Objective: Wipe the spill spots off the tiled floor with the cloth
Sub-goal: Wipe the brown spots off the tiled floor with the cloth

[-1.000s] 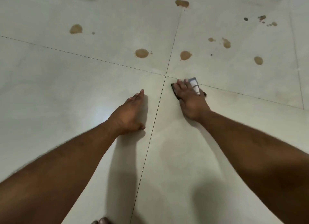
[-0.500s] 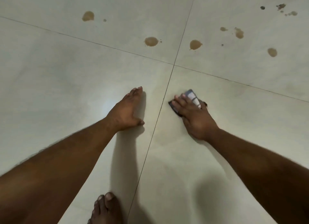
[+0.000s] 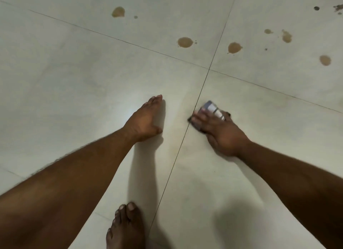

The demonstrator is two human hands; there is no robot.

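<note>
Near tiles look clean; we count six-ish brown spots left. Right hand fingers flat, pressing cloth down; left hand splayed on floor.

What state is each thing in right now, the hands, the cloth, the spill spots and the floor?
Left hand: flat on floor, fingers straight.
Right hand: pressing cloth down.
Cloth: folded, under right fingers, at grout line.
Spill spots: brown, unwiped, beyond cloth.
Tiled floor: glossy near hands.

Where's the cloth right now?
In the head view, the cloth lies on the floor under the right hand, right of centre, just beside the grout line, short of the brown spots.
</note>
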